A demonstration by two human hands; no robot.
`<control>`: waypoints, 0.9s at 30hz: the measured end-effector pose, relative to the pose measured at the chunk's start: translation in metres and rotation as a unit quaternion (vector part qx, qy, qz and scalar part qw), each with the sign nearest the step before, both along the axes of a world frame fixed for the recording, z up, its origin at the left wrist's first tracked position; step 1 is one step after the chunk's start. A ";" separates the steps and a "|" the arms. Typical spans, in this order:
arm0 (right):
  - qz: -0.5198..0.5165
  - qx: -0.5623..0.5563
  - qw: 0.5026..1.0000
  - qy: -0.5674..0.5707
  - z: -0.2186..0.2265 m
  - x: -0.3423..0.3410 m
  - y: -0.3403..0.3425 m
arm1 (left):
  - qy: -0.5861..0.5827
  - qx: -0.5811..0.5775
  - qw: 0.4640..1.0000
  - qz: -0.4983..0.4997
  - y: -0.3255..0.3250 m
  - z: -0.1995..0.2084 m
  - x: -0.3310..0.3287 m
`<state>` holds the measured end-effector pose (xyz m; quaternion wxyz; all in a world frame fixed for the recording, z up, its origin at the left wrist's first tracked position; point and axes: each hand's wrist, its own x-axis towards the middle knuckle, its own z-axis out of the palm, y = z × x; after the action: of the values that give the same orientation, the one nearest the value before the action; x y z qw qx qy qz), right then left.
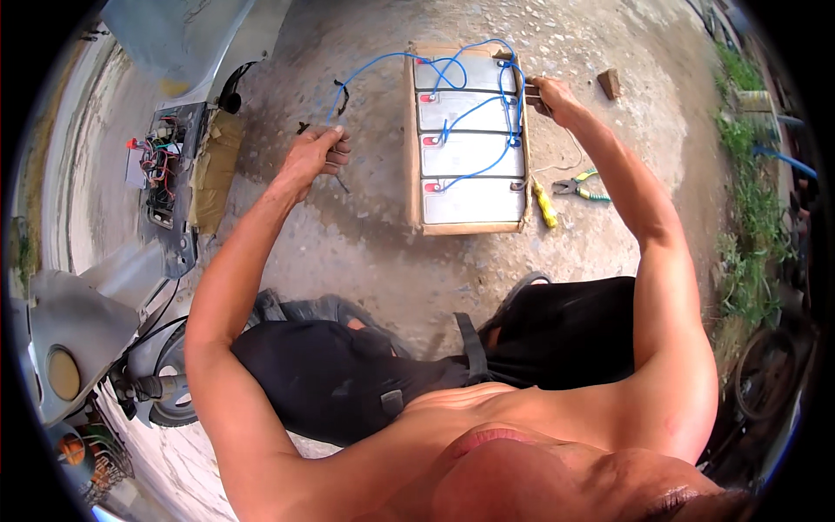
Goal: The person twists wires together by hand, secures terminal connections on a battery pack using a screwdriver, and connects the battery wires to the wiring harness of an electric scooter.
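A cardboard box [411, 165] stands on the ground in front of me. Several grey batteries [472, 155] lie in it in a column, with red terminals at their left ends. Blue wire [383, 57] loops over them and runs out to the left. My left hand [320, 158], apart from the box, is closed in a pinch on this wire; a thin dark strand sticks out below the fingers. At the upper right side of the box is my right hand [557, 100], its fingers curled against the edge. What those fingers hold, if anything, is hidden.
Right of the box lie a yellow-handled tool [545, 207] and pliers [584, 185] with green and yellow handles. Beyond them sits a brick piece [610, 84]. At the left is an opened unit with tangled wires [161, 161], beside grey body panels [196, 39].
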<state>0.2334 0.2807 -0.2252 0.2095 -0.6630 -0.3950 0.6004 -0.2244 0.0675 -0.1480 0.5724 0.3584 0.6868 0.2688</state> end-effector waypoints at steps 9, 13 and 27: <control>0.051 0.055 0.994 0.078 -0.078 -0.019 -0.030 | 0.078 -0.001 0.984 -0.159 0.053 0.005 0.058; -0.045 0.035 0.998 0.031 -0.063 -0.022 -0.072 | 0.158 0.155 0.969 -0.111 0.116 -0.027 0.064; -0.099 -0.027 0.995 -0.014 -0.033 -0.014 -0.173 | -0.093 0.162 0.979 -0.076 0.187 -0.084 0.098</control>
<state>0.2192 0.1081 -0.2582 0.2439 -0.7127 -0.3138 0.5780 -0.1260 0.2541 -0.2325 0.5870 0.4713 0.5482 0.3643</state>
